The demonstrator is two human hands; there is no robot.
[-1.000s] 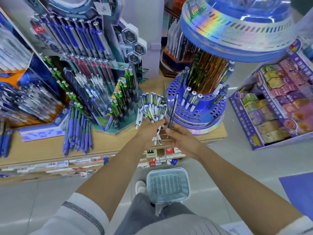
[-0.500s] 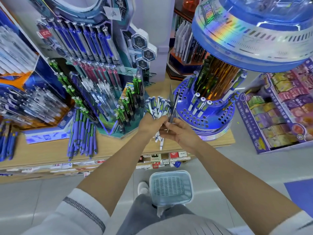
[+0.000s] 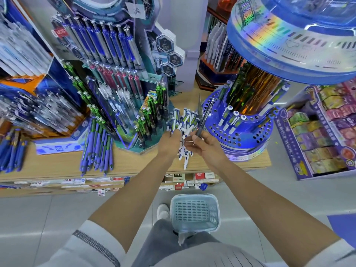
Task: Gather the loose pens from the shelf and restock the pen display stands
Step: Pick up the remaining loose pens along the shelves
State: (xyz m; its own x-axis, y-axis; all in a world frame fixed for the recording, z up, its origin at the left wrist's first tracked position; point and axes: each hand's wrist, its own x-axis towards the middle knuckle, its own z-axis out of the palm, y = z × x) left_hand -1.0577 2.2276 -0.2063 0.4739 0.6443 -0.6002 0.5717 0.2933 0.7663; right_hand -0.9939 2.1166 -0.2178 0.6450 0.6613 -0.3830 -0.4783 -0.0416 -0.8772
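My left hand (image 3: 169,143) grips a thick bunch of white-and-blue pens (image 3: 185,122) above the wooden shelf (image 3: 134,162). Touching it on the right, my right hand (image 3: 206,145) pinches one dark slim pen (image 3: 205,114), tip pointing up toward the round blue display stand (image 3: 242,132). That stand has many holes, and only a few hold white-capped pens. A tiered stand (image 3: 123,105) with green, red and blue pens rises to the left. Loose purple-blue pens (image 3: 98,149) lie in a heap on the shelf, and more lie at the far left (image 3: 11,151).
A light blue plastic basket (image 3: 194,212) stands on the floor by my feet. A purple box of small packets (image 3: 323,132) stands at the right. The round stand's holographic canopy (image 3: 289,41) overhangs it. Price labels line the shelf's front edge.
The camera has come closer to the shelf. My right hand still pinches the dark pen and now sits tight against the bunch in my left hand.
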